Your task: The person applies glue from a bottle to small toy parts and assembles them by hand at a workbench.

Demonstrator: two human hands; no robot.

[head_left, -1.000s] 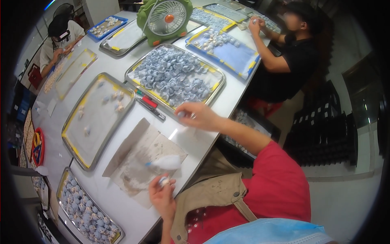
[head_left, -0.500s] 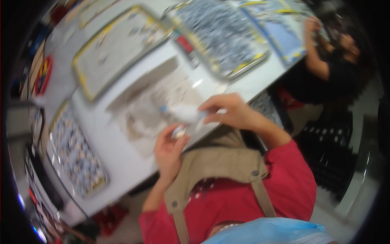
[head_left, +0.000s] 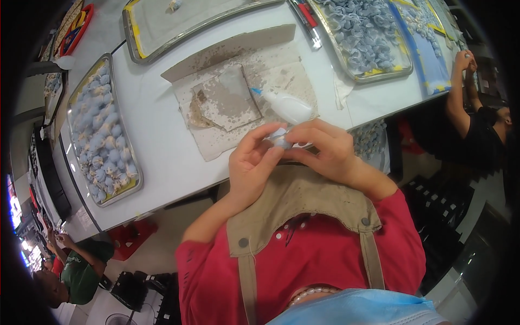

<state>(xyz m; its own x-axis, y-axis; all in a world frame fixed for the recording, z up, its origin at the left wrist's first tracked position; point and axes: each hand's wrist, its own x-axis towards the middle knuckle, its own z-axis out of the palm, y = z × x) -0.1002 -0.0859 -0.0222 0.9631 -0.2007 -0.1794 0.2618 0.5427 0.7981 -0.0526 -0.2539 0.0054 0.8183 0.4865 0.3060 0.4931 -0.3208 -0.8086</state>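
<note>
Between my two hands, just past the table's near edge, is a small pale blue-and-cream piece (head_left: 279,140), largely covered by fingers. My left hand (head_left: 250,165) grips its left side, thumb and fingertips pressed in. From the other side my right hand (head_left: 329,150) pinches the same piece. Right behind my fingers a white squeeze bottle (head_left: 292,108) with a blue nozzle lies on its side, nozzle toward the left. It rests on a stained cardboard sheet (head_left: 292,76) with a raised back flap. A smaller stained card square (head_left: 222,92) lies on that sheet.
On the left stands a metal tray (head_left: 140,181) of rounded blue-grey pieces. A tray (head_left: 143,53) at the back shows one small piece. Another tray (head_left: 407,73) at right holds curled grey-blue pieces, beside red and black pens (head_left: 309,21). Other people sit at far right and lower left.
My right hand has let go of the white bottle, which now lies on the cardboard, and has joined my left hand on the small piece. The view has shifted and turned.
</note>
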